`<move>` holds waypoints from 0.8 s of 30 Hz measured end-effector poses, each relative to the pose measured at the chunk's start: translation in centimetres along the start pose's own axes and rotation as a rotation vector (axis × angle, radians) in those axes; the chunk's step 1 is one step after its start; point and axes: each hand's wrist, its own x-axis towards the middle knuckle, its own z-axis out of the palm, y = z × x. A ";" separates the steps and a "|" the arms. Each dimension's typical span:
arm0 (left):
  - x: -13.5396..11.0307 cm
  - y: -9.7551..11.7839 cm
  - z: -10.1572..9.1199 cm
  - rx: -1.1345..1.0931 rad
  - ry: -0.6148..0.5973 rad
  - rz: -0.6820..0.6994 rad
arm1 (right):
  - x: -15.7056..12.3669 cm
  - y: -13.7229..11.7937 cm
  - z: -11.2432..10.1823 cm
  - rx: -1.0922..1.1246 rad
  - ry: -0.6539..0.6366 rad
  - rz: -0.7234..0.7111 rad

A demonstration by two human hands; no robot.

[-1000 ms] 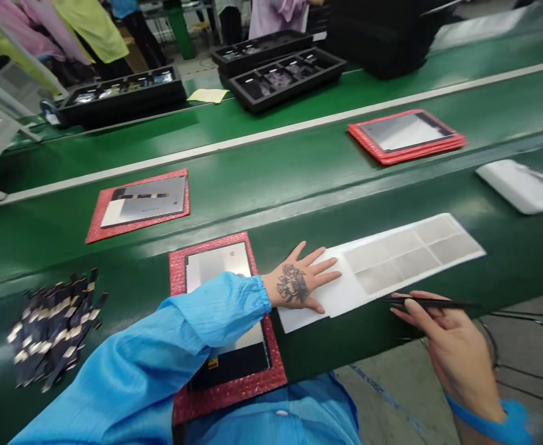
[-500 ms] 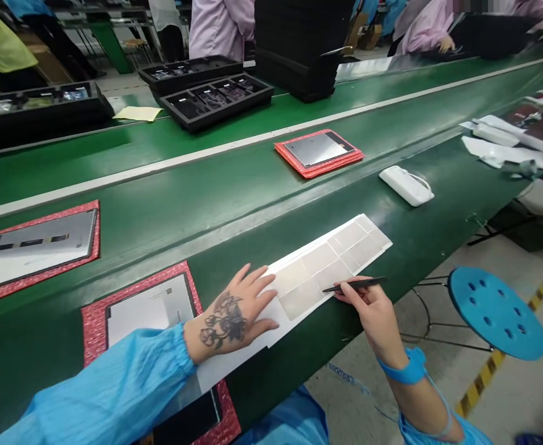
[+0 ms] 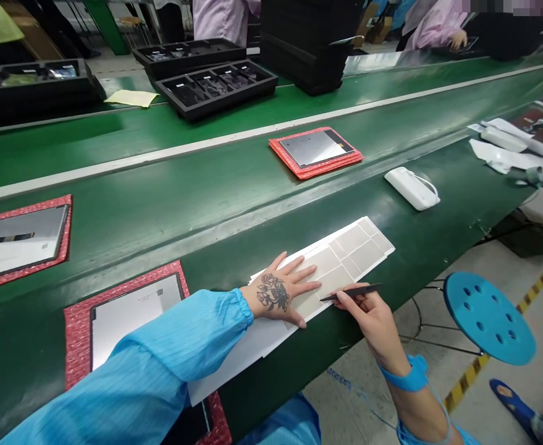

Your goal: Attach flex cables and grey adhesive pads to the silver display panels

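Note:
My left hand (image 3: 280,289) lies flat with fingers spread on a long white sheet (image 3: 359,244) carrying several grey rectangular patches, at the near edge of the green bench. My right hand (image 3: 370,312) pinches black tweezers (image 3: 351,292), whose tip touches the sheet's near edge just right of my left fingers. Under my left forearm sits a red bubble-wrap mat (image 3: 74,337) bearing a flat panel (image 3: 127,312) with a white face.
A white box-like device (image 3: 412,187) lies right of the sheet. Two more panels on red mats (image 3: 316,148) (image 3: 18,238) rest on the belt. Black trays (image 3: 215,86) and a dark stack (image 3: 308,43) stand behind. A blue stool (image 3: 487,318) is at the right; other people work at the back.
My view swung to the right. My left hand slid further right along the sheet, and my right hand brought the tweezers up from beyond the bench edge onto the sheet's near edge.

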 end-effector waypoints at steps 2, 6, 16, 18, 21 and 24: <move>0.1 0.0 0.1 0.008 0.007 0.002 | 0.0 0.0 -0.1 -0.007 -0.021 0.000; 0.3 -0.1 0.5 0.045 0.004 -0.006 | 0.0 -0.1 -0.1 0.007 -0.034 0.020; 0.8 1.0 -2.3 0.093 -0.009 -0.049 | -0.1 -0.8 0.7 -0.023 -0.002 0.000; 1.0 1.1 -3.1 0.150 -0.042 -0.046 | -1.0 -1.1 0.7 -0.060 0.011 -0.078; 1.3 0.9 -3.5 0.225 -0.122 -0.022 | -3.5 -2.1 0.6 -0.148 -0.100 -0.204; 1.3 0.6 -3.1 0.248 -0.130 -0.017 | -6.4 -3.8 0.5 -0.139 -0.201 -0.353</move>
